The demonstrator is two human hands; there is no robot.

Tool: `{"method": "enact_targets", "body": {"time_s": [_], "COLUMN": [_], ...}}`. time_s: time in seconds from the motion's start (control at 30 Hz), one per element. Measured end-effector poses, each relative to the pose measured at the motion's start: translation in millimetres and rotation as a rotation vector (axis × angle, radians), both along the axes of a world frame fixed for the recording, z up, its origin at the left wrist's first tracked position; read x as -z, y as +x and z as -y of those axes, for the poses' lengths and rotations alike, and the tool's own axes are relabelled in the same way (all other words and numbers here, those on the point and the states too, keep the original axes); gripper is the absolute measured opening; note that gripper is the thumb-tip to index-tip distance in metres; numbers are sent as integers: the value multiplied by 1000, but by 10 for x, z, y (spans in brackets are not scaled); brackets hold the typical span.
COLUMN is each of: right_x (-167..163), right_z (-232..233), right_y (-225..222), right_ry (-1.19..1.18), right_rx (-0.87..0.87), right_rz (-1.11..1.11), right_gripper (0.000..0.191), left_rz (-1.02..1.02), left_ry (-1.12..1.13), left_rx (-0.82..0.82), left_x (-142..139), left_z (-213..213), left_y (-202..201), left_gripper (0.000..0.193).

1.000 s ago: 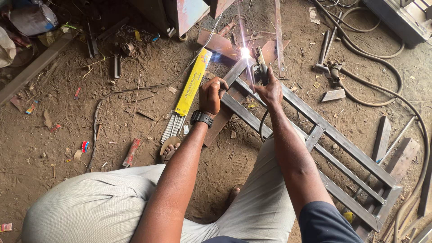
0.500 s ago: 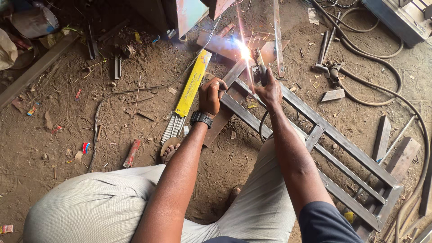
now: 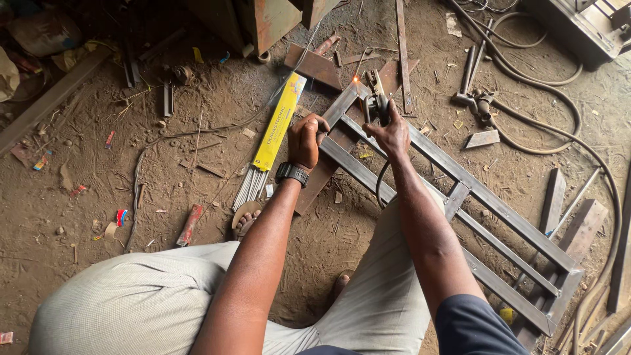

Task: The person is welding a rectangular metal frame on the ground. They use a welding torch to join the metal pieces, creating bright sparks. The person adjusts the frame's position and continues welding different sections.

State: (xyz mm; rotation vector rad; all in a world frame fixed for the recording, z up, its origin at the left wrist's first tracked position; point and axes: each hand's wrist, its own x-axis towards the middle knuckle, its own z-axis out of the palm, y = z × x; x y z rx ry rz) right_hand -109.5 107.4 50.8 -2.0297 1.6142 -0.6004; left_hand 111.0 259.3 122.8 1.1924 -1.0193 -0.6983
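From the head view, the right hand [image 3: 393,131] was clamped round a welding holder [image 3: 377,105], its rod tip glowing at the corner of a steel frame [image 3: 460,181] lying on the dirt floor [image 3: 98,190]. The left hand [image 3: 306,139] pressed on the frame's near bar, fingers curled over it. Bare skin near the hot joint risked burns; the cable [image 3: 380,187] by the knee could snag.
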Motion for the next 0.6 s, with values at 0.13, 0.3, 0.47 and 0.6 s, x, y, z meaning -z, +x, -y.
{"method": "enact_targets", "body": {"time_s": [0.13,0.3,0.47,0.6], "right_x": [-17,-79,-57,0], "right_z": [-1,-19,-10,2], "right_y": [7,37,28,10], "right_ry": [53,67,41,23], "right_rx": [42,37,22,13], "right_rz": [-52,-39,-23,-35], "right_gripper": [113,115,115,111], "left_rz": [-11,-5,-4,8], "left_ry": [-8,-3,-5,13], "left_rx": [6,9,10,4], "left_x": [20,22,9,-9], "left_z": [16,15,9,11], "left_y": [-8,-11,-17,-18], "left_gripper": [44,45,45,45]}}
